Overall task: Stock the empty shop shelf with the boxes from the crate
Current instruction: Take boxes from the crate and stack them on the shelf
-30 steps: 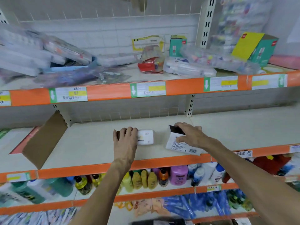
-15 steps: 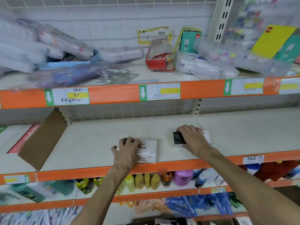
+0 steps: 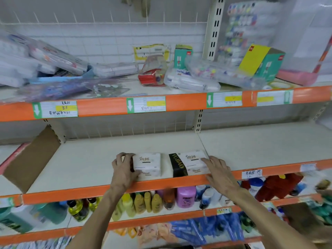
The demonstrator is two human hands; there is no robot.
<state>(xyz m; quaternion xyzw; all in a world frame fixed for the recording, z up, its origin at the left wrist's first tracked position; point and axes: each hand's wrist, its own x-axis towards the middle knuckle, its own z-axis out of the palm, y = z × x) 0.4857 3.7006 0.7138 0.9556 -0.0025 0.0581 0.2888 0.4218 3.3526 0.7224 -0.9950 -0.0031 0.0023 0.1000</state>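
Left box (image 3: 147,166) grasped at its 9 o'clock end by left hand (image 3: 124,170); right box (image 3: 191,163) touched at 3 o'clock by released right hand (image 3: 220,172).

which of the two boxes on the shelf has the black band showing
The right box, touched by the right hand: a black band with gold lettering wraps its left end. The left box shows only white.

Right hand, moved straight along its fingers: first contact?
The white box with a black band. The fingers of the right hand look already at its right end, though depth is unclear.
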